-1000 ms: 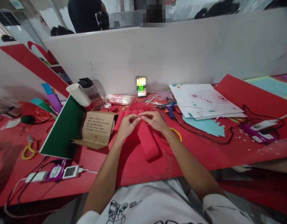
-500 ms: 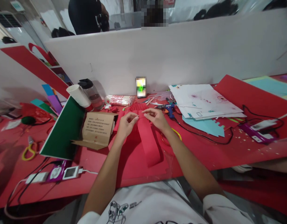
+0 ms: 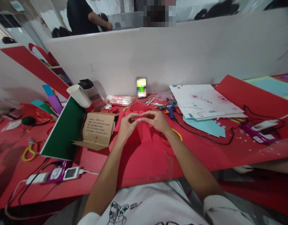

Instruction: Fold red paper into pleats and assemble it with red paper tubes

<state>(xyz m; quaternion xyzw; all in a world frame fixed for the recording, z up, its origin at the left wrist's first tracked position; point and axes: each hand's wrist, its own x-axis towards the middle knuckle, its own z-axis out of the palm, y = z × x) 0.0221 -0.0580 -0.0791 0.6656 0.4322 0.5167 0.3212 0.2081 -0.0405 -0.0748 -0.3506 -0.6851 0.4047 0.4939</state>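
Left hand point(image 3: 128, 124) and right hand point(image 3: 158, 121) pinch a red paper strip point(image 3: 144, 132) between their fingers, pleated red paper point(image 3: 139, 107) just beyond them, glue gun point(image 3: 170, 109) right of them, cardboard box point(image 3: 97, 128) left, all on the table point(image 3: 204, 157).

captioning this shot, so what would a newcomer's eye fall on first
Probably the left hand and right hand, together at the centre, pinching a red strip. Then the green board tilted at left, beside a brown box. Behind the hands, a lit phone stands before the white partition.
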